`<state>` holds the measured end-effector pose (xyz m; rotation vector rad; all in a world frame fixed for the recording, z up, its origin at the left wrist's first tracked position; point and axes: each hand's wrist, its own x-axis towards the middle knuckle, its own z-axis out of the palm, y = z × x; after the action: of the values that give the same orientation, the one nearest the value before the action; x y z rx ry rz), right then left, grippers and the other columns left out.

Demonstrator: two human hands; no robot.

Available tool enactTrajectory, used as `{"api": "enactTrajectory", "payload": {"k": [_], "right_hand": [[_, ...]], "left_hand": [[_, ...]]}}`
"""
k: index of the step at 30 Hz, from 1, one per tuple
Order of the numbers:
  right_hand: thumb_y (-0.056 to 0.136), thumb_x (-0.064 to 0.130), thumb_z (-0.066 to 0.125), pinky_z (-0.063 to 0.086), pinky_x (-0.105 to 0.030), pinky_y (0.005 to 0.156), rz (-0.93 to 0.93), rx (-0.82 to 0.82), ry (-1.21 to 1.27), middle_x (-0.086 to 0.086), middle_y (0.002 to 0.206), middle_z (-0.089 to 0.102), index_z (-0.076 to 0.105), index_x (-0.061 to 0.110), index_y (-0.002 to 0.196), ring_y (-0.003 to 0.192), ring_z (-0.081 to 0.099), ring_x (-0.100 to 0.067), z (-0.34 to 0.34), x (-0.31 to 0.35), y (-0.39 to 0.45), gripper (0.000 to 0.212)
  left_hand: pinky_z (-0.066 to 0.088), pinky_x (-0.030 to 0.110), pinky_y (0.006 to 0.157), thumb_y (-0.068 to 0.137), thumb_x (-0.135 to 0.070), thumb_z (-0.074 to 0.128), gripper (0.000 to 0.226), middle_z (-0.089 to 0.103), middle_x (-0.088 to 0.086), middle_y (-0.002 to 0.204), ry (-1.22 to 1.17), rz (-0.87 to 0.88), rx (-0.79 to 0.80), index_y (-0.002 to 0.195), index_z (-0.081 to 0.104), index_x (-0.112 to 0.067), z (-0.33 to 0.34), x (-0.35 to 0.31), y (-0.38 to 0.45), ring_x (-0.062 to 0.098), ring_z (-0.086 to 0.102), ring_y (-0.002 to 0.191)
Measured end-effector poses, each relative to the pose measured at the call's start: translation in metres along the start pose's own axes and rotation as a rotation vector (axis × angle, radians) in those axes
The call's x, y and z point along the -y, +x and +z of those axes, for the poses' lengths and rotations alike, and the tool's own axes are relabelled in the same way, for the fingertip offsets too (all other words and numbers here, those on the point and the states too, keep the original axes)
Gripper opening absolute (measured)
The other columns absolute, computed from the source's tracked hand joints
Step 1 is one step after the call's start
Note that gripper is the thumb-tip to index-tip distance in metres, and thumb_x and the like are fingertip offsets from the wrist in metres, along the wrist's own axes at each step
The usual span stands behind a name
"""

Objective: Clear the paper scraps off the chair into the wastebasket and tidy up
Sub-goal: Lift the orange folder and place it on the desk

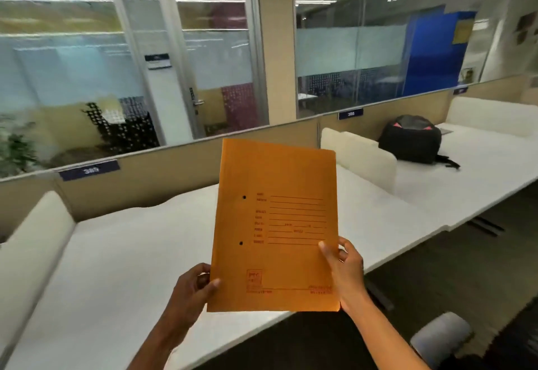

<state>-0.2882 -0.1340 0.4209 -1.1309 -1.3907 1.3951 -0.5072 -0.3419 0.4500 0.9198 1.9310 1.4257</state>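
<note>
An orange cardboard file folder [273, 218] with red printed lines and two punch holes is held upright above the white desk [116, 267]. My left hand [192, 291] grips its lower left corner, thumb on the front. My right hand [343, 267] grips its lower right edge. A grey chair armrest [439, 337] shows at the lower right. No paper scraps and no wastebasket are in view.
Cream dividers [361, 154] split the long desk into bays. A black backpack [413, 139] lies on the neighbouring desk to the right. A tan partition with number plates [88, 169] runs behind, with glass office walls and a door beyond. Dark floor lies below the desk edge.
</note>
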Motion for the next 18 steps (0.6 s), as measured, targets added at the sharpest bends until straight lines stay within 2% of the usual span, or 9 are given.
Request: {"api": "enactTrajectory", "payload": {"k": [2, 6, 8, 12, 14, 16, 18], "right_hand": [[0.076, 0.067, 0.059, 0.049, -0.029, 0.069, -0.057, 0.055, -0.024, 0.018, 0.102, 0.059, 0.046, 0.049, 0.108, 0.087, 0.059, -0.006, 0.035, 0.023, -0.007, 0.039], [0.082, 0.059, 0.059, 0.052, -0.043, 0.087, -0.132, 0.157, -0.026, 0.006, 0.122, 0.058, 0.046, 0.04, 0.122, 0.099, 0.056, -0.018, 0.097, 0.064, -0.025, 0.046], [0.084, 0.055, 0.059, 0.051, -0.047, 0.092, -0.162, 0.188, -0.026, 0.0, 0.129, 0.058, 0.047, 0.033, 0.128, 0.101, 0.055, -0.02, 0.124, 0.083, -0.033, 0.051], [0.078, 0.057, 0.058, 0.049, -0.052, 0.094, -0.201, 0.271, 0.0, -0.005, 0.136, 0.056, 0.045, 0.028, 0.136, 0.112, 0.057, -0.029, 0.17, 0.12, -0.056, 0.066], [0.076, 0.057, 0.058, 0.049, -0.053, 0.093, -0.221, 0.293, 0.018, -0.006, 0.136, 0.056, 0.044, 0.029, 0.136, 0.115, 0.057, -0.033, 0.185, 0.136, -0.065, 0.067], [0.079, 0.054, 0.059, 0.049, -0.054, 0.093, -0.24, 0.319, 0.032, -0.006, 0.136, 0.056, 0.045, 0.029, 0.136, 0.114, 0.057, -0.033, 0.198, 0.148, -0.073, 0.064], [0.083, 0.05, 0.062, 0.05, -0.054, 0.09, -0.26, 0.342, 0.053, -0.006, 0.133, 0.058, 0.047, 0.029, 0.133, 0.106, 0.058, -0.029, 0.206, 0.159, -0.079, 0.056]], "left_hand": [[0.056, 0.019, 0.066, 0.084, -0.043, 0.061, 0.029, 0.073, -0.011, 0.103, -0.003, 0.018, -0.076, 0.106, 0.062, -0.024, -0.037, -0.007, -0.009, 0.013, 0.071, 0.092], [0.056, 0.037, 0.083, 0.092, -0.034, 0.057, 0.021, 0.069, -0.006, 0.111, 0.005, 0.048, -0.202, 0.109, 0.06, -0.022, -0.103, -0.017, -0.027, 0.02, 0.068, 0.101], [0.056, 0.039, 0.085, 0.093, -0.031, 0.057, 0.019, 0.069, -0.003, 0.111, 0.008, 0.067, -0.25, 0.108, 0.06, -0.021, -0.131, -0.023, -0.037, 0.022, 0.067, 0.102], [0.055, 0.026, 0.073, 0.095, -0.026, 0.055, 0.013, 0.071, -0.005, 0.107, -0.006, 0.099, -0.353, 0.106, 0.06, -0.021, -0.178, -0.032, -0.059, 0.02, 0.068, 0.1], [0.055, 0.025, 0.071, 0.095, -0.024, 0.055, 0.012, 0.07, -0.007, 0.106, -0.005, 0.113, -0.402, 0.105, 0.06, -0.022, -0.192, -0.036, -0.068, 0.019, 0.068, 0.1], [0.056, 0.031, 0.077, 0.095, -0.022, 0.056, 0.012, 0.07, -0.006, 0.106, -0.017, 0.123, -0.45, 0.106, 0.06, -0.022, -0.204, -0.04, -0.078, 0.02, 0.067, 0.1], [0.056, 0.043, 0.087, 0.095, -0.02, 0.056, 0.013, 0.07, 0.0, 0.109, -0.028, 0.128, -0.477, 0.107, 0.06, -0.019, -0.212, -0.046, -0.085, 0.024, 0.067, 0.102]]}}
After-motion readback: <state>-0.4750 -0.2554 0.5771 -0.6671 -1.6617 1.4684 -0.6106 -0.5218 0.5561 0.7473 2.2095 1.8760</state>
